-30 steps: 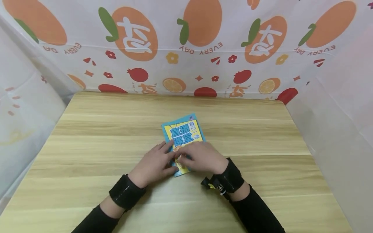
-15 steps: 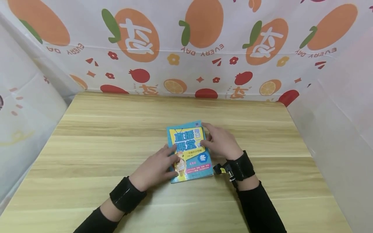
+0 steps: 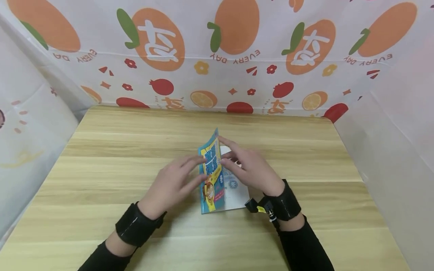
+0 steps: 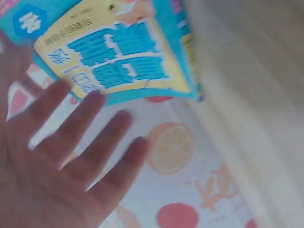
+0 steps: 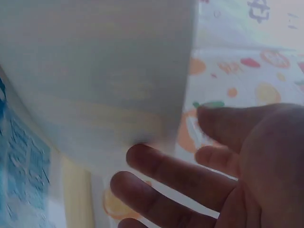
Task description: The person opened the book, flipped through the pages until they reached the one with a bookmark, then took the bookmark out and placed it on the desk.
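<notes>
A small book with a blue and yellow cover lies near the middle of the wooden table. Its front cover (image 3: pixel 213 188) stands partly raised and leans left, baring a pale first page (image 3: pixel 239 197) with light blue print. My right hand (image 3: pixel 255 169) is at the cover's free edge; in the right wrist view its extended fingers (image 5: pixel 156 161) touch the pale inner side of the cover (image 5: pixel 95 61), thumb apart. On the other side, my left hand (image 3: pixel 169 184) is spread, fingertips close by the printed face. The left wrist view has those fingers (image 4: pixel 95 137) straight beside the cover (image 4: pixel 118 52).
The wood-grain table (image 3: pixel 118 150) extends around the book on all sides. Behind it hangs a white curtain (image 3: pixel 200 82) printed with fruit, and pale cloth (image 3: pixel 30 113) drapes at both sides. A black strap with a small camera (image 3: pixel 252 205) sits on the right wrist.
My right hand has gone from across the book to its right edge, and the front cover has been lifted leftward. My left hand has come off the cover and drawn back slightly.
</notes>
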The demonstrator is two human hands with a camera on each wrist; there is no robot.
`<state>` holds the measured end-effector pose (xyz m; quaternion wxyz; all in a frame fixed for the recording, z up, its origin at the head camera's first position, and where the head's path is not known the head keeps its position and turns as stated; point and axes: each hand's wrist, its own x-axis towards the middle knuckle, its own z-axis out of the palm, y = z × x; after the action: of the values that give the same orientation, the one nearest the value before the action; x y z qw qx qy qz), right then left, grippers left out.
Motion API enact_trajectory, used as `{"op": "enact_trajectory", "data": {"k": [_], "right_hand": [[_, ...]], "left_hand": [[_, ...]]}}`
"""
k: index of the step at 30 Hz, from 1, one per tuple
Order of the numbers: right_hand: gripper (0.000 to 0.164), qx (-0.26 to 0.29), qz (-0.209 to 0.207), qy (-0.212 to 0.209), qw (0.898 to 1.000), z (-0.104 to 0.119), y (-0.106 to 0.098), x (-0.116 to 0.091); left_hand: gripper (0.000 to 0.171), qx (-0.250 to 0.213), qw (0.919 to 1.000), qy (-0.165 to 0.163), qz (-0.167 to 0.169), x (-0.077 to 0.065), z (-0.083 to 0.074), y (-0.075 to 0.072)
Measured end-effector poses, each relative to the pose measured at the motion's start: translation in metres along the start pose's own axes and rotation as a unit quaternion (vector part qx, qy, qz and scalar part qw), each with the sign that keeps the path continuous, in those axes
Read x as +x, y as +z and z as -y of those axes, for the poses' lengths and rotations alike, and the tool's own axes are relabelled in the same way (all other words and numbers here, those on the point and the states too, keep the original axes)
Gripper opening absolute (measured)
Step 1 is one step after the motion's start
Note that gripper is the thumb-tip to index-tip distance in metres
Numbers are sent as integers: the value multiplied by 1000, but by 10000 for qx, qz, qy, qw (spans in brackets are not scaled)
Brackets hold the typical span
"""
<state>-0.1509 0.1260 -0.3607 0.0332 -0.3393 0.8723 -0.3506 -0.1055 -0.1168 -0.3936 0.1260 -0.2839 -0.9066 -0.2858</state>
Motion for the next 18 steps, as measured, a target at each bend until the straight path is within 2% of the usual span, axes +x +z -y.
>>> {"op": "enact_trajectory", "data": {"k": [2,4,7,9,12,15,18], "right_hand": [[62,-51,207,-230,9995,4,6,2],[60,-92,467,-439,9979,6,13,5],[48,-14,791,-705,9944,5,23,9],[37,6,919,-785,9927,3,28,10],[29,-132,946,-691,9930,-3,30,12],[39,-438,837,-383,9948,-13,30,13],[50,-669,788,-14,9946,-27,29,14]], "left_hand": [[53,-98,9984,182,-525,2,-6,-9],[56,-225,9948,529,-837,4,-13,-14],[56,-315,9898,1096,-853,6,-20,-18],[53,-262,9888,1330,-629,7,-20,-19],[49,-47,9907,1354,-113,5,-15,-23],[48,148,9931,1089,398,1,-5,-30],[50,266,9934,679,890,-2,6,-39]]}}
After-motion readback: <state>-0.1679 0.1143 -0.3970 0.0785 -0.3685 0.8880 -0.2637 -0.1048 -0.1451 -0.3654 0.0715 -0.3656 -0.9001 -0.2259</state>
